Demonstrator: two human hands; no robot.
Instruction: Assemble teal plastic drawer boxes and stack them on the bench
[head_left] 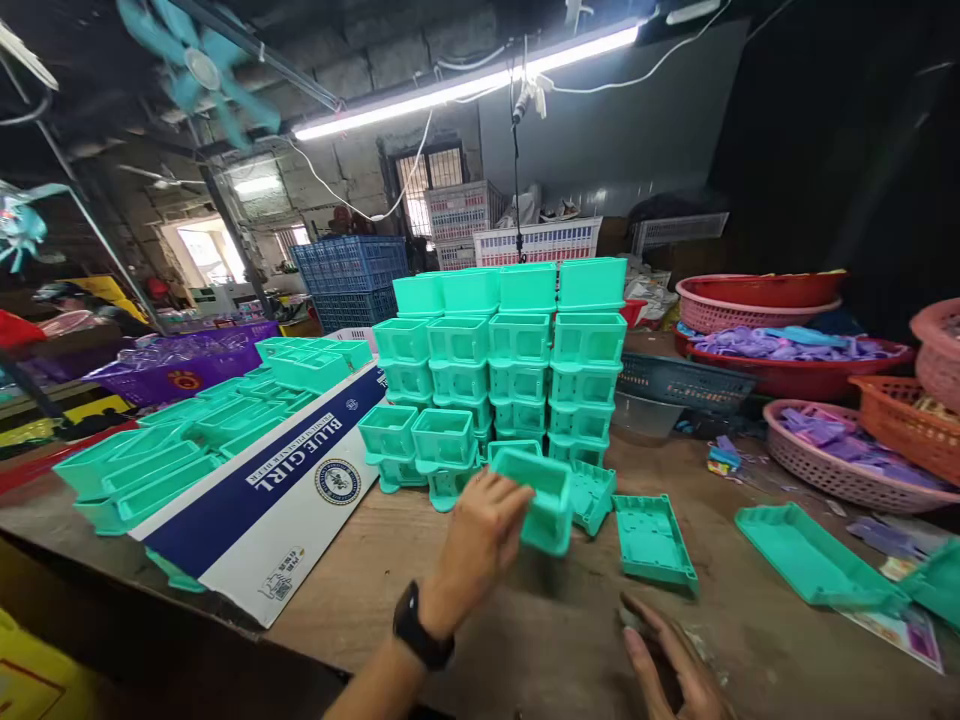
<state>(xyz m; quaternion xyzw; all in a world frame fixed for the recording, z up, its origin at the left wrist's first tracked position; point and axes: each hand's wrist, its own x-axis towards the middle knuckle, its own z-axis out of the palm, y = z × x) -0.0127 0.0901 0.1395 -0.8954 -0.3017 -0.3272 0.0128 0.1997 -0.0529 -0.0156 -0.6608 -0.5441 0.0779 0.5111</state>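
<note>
Nearest me, right hand [671, 655] rests flat and open on the tabletop's near edge, holding nothing; I've got my left hand [480, 540] clasping a teal box [541, 497] mid-table, open side up, matching the stacked boxes [510, 360] behind.

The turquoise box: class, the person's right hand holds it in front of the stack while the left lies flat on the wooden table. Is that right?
Not quite. The head view shows the left hand holding the turquoise box before the stack; the right hand lies on the wooden table.
</note>
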